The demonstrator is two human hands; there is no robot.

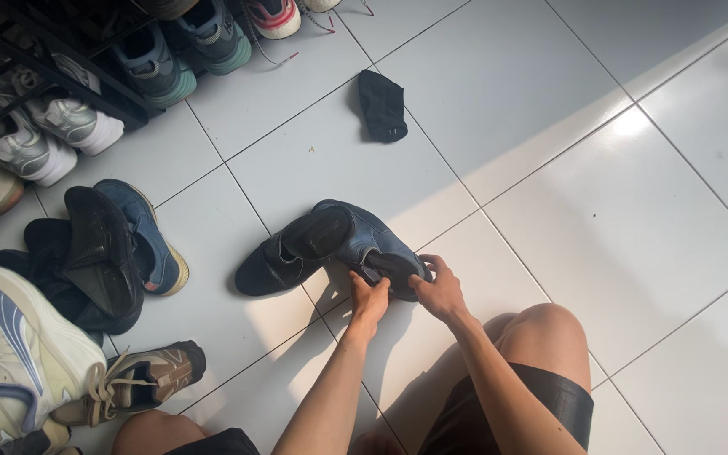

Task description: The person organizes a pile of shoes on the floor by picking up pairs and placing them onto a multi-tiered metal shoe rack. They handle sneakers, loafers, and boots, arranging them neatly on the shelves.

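A dark blue shoe (pixel 364 238) lies on its side on the white tiled floor, heel towards me. My left hand (pixel 369 297) grips the edge of its opening near the heel. My right hand (pixel 438 289) holds the heel end from the other side. A second dark shoe (pixel 273 268) lies against it on the left, touching it. My bare knees (pixel 545 324) frame the lower part of the view.
A black sock (pixel 382 104) lies on the tiles farther off. Several shoes crowd the left: a blue and black pair (pixel 124 244), a brown laced shoe (pixel 149 375), a cream sneaker (pixel 10 354). A black shoe rack (pixel 52 80) with sneakers stands top left.
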